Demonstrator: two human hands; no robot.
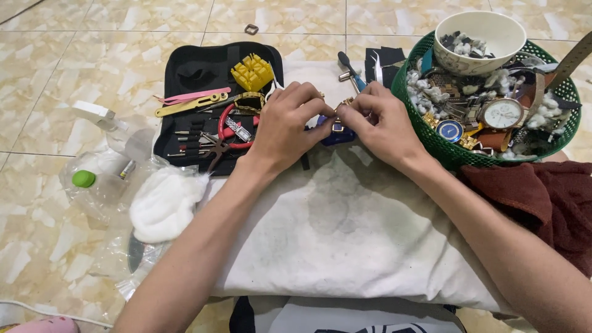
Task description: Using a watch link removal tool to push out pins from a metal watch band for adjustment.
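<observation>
My left hand (285,126) and my right hand (383,125) meet over a stained white cloth (345,228), fingertips pinched together on a small gold-coloured watch part (341,108). A small blue tool (338,134) lies on the cloth just under the fingers, partly hidden by them. What exactly each finger grips is covered by the knuckles.
A black tool case (191,74) lies open at the left with a yellow block (251,71), pink tweezers (192,96) and a red-handled tool (229,126). A green basket (444,148) of watches and a white bowl (487,31) stand at the right. Cotton wool (163,203) and plastic bags lie on the tiled floor.
</observation>
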